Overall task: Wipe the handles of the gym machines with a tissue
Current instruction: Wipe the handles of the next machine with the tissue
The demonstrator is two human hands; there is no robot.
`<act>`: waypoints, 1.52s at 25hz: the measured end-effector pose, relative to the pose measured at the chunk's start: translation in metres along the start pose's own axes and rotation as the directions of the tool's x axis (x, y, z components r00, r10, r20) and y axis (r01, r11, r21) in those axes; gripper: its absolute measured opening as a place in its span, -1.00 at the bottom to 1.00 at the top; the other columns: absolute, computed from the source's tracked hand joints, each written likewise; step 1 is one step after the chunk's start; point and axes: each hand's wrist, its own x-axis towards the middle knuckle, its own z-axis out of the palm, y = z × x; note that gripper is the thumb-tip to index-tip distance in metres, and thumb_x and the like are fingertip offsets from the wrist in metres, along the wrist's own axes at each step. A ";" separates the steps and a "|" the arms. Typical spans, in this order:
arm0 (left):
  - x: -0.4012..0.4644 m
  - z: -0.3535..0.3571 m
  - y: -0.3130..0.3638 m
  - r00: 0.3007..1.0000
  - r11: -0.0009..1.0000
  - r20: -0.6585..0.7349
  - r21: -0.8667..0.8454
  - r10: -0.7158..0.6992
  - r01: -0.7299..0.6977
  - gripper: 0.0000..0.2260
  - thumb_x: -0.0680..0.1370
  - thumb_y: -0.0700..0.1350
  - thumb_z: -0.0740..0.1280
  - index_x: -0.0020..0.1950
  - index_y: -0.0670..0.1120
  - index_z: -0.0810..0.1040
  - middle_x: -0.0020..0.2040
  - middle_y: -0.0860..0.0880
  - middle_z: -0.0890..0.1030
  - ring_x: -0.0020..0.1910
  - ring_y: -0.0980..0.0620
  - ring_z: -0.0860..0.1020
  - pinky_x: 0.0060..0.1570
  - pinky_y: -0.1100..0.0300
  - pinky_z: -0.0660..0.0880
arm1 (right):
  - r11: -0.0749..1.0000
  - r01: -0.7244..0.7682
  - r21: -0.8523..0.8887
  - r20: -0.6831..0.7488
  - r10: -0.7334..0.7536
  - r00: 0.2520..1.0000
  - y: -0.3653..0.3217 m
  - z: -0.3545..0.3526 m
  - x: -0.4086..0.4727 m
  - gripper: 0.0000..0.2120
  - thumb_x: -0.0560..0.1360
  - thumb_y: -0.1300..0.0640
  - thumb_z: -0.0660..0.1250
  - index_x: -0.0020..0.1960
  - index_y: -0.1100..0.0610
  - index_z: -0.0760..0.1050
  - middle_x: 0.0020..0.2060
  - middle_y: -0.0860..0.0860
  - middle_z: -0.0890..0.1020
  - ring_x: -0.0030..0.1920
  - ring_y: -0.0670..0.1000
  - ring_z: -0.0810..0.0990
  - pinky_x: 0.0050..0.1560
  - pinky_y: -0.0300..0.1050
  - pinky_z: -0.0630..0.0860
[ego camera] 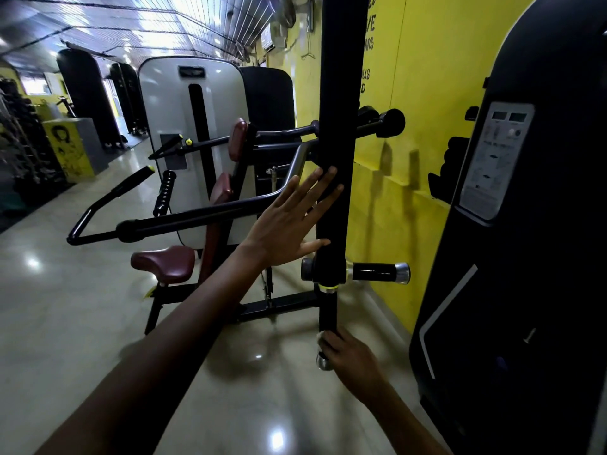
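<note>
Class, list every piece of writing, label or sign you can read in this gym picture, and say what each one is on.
"VE" and "NG": cut-off ends of black words high on the yellow wall, beside the black upright post.
"US" and "D": more cut-off word ends lower on the same wall.
Instruction panel on the dark machine at right: diagrams and small print, too blurred to read.
Yellow box at left: black drawings, no readable words.

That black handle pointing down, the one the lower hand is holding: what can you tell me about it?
The vertical handle hangs below the black upright post, under a thin yellow ring. It looks like a black grip with a shiny metal end cap at the bottom. The right hand curls round its lower end, and a bit of white tissue shows at the fingers. A similar handle sticks out sideways just above. The left hand rests flat against the post.
</note>
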 end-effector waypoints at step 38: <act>-0.001 -0.001 0.001 1.000 1.000 0.006 0.012 -0.001 0.001 -0.24 0.55 0.30 0.12 0.56 -0.11 -0.06 0.56 -0.20 0.01 0.54 -0.14 -0.05 0.46 -0.14 0.13 | 0.998 -0.039 -0.046 -0.224 0.028 0.974 0.008 -0.001 0.008 -0.79 0.37 0.17 0.29 -0.06 0.13 0.64 -0.05 -0.03 0.63 -0.10 -0.05 0.42 -0.24 -0.27 0.35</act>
